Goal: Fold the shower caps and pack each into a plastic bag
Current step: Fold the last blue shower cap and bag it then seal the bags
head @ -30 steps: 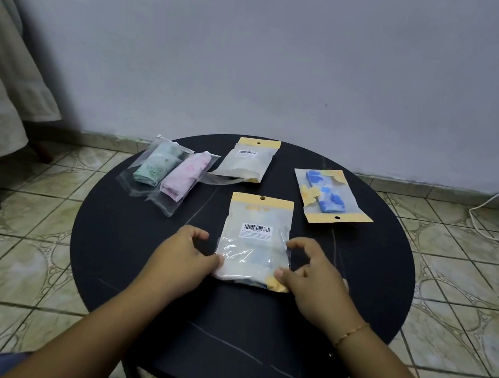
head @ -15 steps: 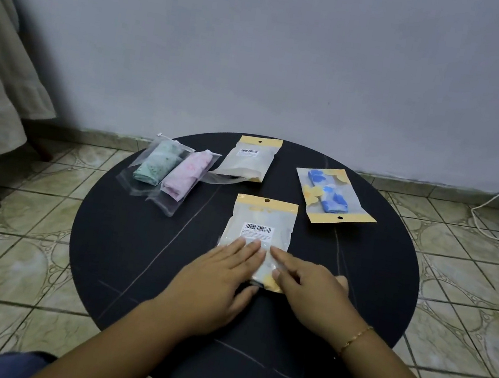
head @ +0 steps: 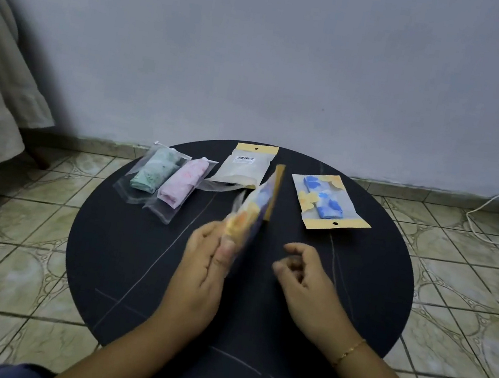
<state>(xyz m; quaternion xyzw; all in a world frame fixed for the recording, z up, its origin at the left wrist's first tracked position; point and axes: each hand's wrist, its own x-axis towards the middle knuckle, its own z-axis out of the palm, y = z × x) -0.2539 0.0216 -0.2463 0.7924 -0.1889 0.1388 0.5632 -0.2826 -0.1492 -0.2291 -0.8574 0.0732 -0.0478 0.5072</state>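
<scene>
Round and black, the worktop [head: 122,254] stands on a tiled floor before a pale wall, and the head view, the only one, looks down on both hands above its middle. The left hand [head: 208,260] holds the near end of a filled plastic bag [head: 253,205], thumb on the near face and fingers behind it, so this grip is closed on the bag. The bag is lifted on edge and blurred; its long axis runs from the grip away toward the far edge, the yellow header end farthest from the hand, a flower-printed shower cap showing through the film. The right hand [head: 300,271] hovers just beside it toward the right edge, fingers loosely curled, holding nothing and apart from the bag. At the far left edge lie two clear bags, one with a green cap [head: 155,170] and one with a pink cap [head: 182,185], side by side. A frosted bag [head: 243,168] lies at the far edge, and a bag with a blue cap [head: 325,202] at the far right. Judged from this, the held bag is packed and would be set down among the others, the left hand being the one that carries it.
</scene>
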